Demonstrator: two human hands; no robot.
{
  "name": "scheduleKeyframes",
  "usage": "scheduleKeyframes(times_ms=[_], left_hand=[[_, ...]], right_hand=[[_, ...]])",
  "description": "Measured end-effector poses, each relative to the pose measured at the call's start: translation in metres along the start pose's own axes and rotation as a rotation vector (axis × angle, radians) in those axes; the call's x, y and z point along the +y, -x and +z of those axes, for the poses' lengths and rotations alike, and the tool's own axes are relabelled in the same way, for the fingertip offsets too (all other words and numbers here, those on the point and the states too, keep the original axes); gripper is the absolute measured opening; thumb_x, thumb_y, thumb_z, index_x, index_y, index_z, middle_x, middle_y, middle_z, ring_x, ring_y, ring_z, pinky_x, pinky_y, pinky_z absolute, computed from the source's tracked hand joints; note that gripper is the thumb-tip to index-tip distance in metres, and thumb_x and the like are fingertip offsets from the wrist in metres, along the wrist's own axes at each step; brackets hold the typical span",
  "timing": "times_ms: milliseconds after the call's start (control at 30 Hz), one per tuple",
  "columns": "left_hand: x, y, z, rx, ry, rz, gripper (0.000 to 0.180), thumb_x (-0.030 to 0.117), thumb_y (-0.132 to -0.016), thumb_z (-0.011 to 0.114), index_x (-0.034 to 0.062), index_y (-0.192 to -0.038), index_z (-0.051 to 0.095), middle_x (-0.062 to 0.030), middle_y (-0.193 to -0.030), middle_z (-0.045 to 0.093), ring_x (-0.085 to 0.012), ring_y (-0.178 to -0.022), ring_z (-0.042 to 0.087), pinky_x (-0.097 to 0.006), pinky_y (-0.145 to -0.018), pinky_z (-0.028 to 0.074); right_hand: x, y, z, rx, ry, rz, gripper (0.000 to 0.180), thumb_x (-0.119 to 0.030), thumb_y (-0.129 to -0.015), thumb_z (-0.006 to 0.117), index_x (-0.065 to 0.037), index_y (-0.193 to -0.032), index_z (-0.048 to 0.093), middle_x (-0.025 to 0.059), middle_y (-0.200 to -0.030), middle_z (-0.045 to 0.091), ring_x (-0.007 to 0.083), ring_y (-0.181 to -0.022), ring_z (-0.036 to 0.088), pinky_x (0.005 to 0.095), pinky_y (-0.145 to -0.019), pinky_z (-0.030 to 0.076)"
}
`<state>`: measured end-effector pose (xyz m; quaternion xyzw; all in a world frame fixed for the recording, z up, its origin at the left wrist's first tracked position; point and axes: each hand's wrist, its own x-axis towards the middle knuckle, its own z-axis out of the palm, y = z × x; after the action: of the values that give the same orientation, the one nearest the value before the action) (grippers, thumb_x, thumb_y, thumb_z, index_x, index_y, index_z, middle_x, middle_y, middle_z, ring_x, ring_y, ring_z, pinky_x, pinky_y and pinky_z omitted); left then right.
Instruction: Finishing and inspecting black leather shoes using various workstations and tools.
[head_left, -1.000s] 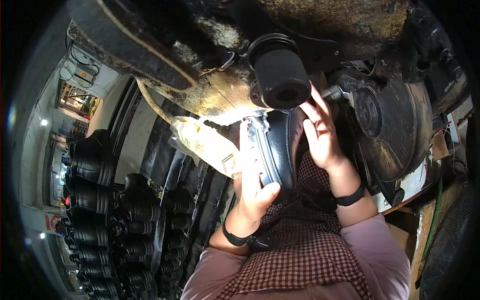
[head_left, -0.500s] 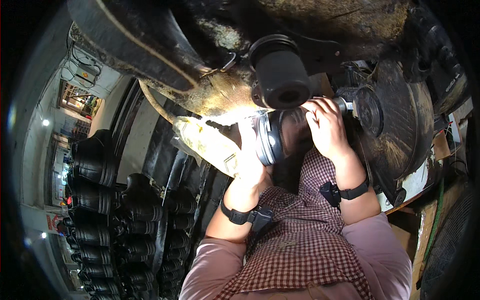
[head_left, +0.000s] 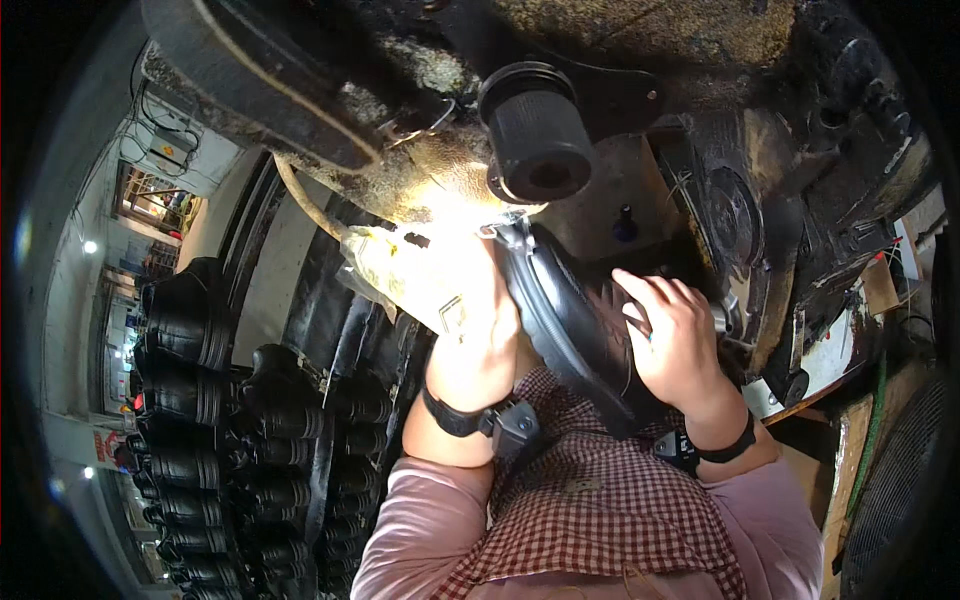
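Observation:
A black leather shoe or boot (head_left: 575, 325) is tilted under the machine head (head_left: 430, 165), its ribbed sole edge facing my left hand. My left hand (head_left: 478, 325) is closed around the sole side, its fingers partly lost in bright glare. The metal parts of the machine (head_left: 515, 235) meet the upper end of the sole edge. My right hand (head_left: 675, 340) lies against the other side of the footwear, fingers stretched out and slightly apart. A black cylinder (head_left: 540, 150) hangs from the machine just above the work.
Several black boots (head_left: 185, 330) hang in rows on racks at the left. A pale yellowish piece (head_left: 390, 270) juts out beside my left hand. Dark wheels and machine parts (head_left: 735, 215) stand at the right, above a white surface (head_left: 835, 345). A fan grille (head_left: 895, 500) is at lower right.
The footwear has turned, so its long sole edge now slants down toward my apron. My right hand has moved down and its fingers have loosened. My left hand has shifted slightly left.

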<state>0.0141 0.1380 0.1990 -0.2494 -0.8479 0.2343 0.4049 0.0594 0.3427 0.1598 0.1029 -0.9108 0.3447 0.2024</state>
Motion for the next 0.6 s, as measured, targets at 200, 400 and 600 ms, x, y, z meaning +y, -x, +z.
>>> scheduleKeyframes(times_ms=[200,400,600], left_hand=[[-0.01,0.001,0.003,-0.137,0.687,-0.159,0.042,0.008,-0.097,0.036,-0.0096,-0.135,0.037,-0.0228,-0.118,0.051,-0.0324,-0.105,0.052,-0.042,-0.096,0.038],[0.066,0.04,-0.012,0.014,2.151,-0.887,0.098,0.04,-0.079,0.063,0.0014,-0.149,0.007,-0.0148,-0.149,0.025,-0.0264,-0.133,0.033,-0.038,-0.111,0.026],[0.073,0.055,-0.03,0.059,2.131,-0.888,0.091,0.036,-0.08,0.058,-0.0063,-0.146,0.011,-0.0202,-0.141,0.035,-0.0264,-0.124,0.043,-0.036,-0.105,0.033]], right_hand=[[-0.016,0.009,-0.017,-0.004,0.002,-0.037,0.043,-0.007,-0.078,0.062,-0.008,-0.121,0.059,0.0135,-0.099,0.063,0.0308,-0.087,0.06,0.0413,-0.081,0.046],[-0.002,0.01,-0.008,0.046,-0.281,0.026,0.034,-0.007,-0.086,0.056,-0.007,-0.12,0.059,0.017,-0.111,0.063,0.034,-0.101,0.06,0.0419,-0.089,0.045],[-0.006,0.005,-0.006,0.089,-0.603,0.094,0.029,-0.01,-0.097,0.039,0.003,-0.112,0.061,0.0206,-0.117,0.061,0.0325,-0.107,0.06,0.0369,-0.093,0.044]])
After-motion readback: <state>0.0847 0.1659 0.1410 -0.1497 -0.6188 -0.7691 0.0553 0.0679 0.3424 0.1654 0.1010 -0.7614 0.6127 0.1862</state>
